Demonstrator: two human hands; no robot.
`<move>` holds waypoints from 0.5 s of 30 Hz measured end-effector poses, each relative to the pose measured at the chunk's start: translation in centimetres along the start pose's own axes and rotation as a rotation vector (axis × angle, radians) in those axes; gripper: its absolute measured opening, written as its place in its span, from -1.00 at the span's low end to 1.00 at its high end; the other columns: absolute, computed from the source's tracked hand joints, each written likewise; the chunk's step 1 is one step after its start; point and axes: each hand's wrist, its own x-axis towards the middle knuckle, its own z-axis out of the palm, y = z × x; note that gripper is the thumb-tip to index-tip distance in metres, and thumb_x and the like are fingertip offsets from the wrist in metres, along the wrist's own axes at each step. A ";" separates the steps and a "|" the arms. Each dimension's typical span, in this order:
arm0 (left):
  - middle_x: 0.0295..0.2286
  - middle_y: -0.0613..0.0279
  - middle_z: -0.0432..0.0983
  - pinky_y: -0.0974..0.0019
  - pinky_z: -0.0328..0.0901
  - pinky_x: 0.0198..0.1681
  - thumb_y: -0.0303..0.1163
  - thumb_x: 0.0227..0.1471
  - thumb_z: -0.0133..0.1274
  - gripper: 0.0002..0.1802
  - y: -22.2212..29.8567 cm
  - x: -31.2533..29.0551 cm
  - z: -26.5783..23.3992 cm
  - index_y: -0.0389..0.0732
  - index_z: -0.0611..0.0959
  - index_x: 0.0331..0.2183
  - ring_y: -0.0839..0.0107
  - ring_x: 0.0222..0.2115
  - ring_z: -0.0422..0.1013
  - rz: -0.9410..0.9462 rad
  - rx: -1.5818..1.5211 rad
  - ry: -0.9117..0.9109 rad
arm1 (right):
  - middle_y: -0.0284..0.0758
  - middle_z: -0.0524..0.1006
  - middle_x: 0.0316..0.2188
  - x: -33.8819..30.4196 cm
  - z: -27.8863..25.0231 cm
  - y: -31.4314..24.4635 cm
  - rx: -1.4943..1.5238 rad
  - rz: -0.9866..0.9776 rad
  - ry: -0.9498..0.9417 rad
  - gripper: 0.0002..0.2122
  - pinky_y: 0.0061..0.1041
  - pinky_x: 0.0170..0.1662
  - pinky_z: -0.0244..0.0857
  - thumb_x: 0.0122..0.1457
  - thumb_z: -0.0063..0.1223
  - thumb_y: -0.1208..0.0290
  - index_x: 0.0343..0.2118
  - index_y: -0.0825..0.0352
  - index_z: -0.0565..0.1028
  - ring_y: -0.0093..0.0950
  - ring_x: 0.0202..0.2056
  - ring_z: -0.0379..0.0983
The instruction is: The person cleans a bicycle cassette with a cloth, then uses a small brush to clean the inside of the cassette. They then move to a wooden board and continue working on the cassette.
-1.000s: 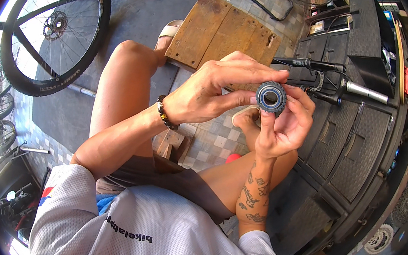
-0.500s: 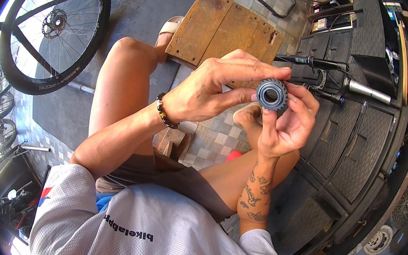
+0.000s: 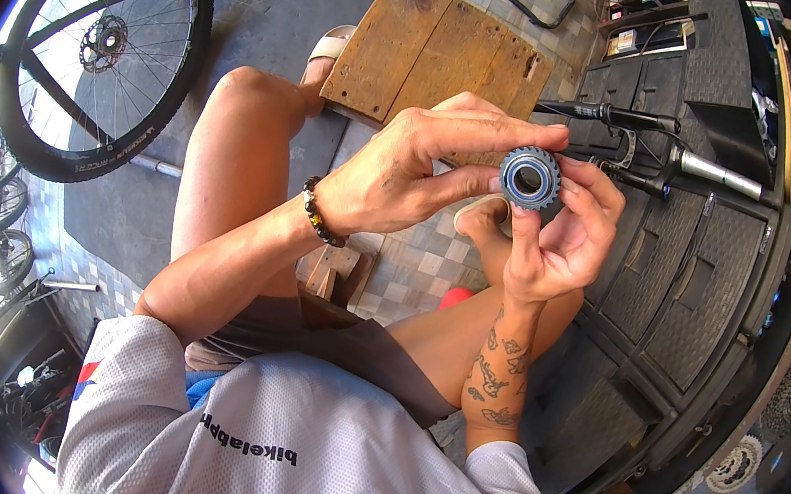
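Both hands hold up a small round hub part [image 3: 548,197] with dark teeth around its rim. Its end faces me, showing a bluish bearing ring and a dark hole through the middle. My left hand [image 3: 419,158] comes from the left, thumb on the near left side of the part and straight fingers along its top. My right hand [image 3: 565,241] grips it from below and the right, thumb at its lower edge and fingertips at its right side. The part's back is hidden.
A low wooden stool or bench [image 3: 435,58] stands ahead, beyond my hands. A bicycle wheel [image 3: 105,45] is at the upper left. Dark drawers [image 3: 691,278] line the right side, with a bicycle fork [image 3: 717,173] in front. Sprocket cassettes [image 3: 734,463] lie farther right.
The hub part and both hands have shifted very slightly to the right. The hold is unchanged.
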 end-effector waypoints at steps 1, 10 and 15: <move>0.11 0.19 0.54 0.13 0.23 0.20 -0.45 0.13 0.18 -0.41 0.0 0.0 0.0 -0.19 0.53 0.21 0.24 0.10 0.43 0.004 0.001 0.001 | -0.08 0.48 -0.08 0.0 0.0 0.0 0.003 0.004 0.004 -0.62 -0.34 -0.04 0.47 0.04 0.41 0.52 -0.08 0.36 0.51 -0.26 -0.07 0.47; 0.12 0.18 0.53 0.14 0.23 0.21 -0.46 0.12 0.17 -0.39 -0.1 0.0 0.1 -0.18 0.52 0.22 0.24 0.11 0.42 0.000 -0.017 0.001 | -0.07 0.47 -0.09 0.3 -0.1 0.0 -0.023 -0.024 -0.019 -0.63 -0.41 -0.13 0.53 0.04 0.40 0.53 -0.09 0.37 0.50 -0.28 -0.09 0.48; 0.12 0.17 0.53 0.14 0.22 0.21 -0.47 0.12 0.17 -0.39 -0.2 0.0 0.1 -0.19 0.51 0.22 0.25 0.11 0.42 0.003 -0.024 -0.002 | -0.07 0.47 -0.09 0.2 -0.1 0.0 -0.013 -0.025 -0.016 -0.62 -0.43 -0.14 0.54 0.04 0.40 0.54 -0.09 0.37 0.50 -0.28 -0.09 0.48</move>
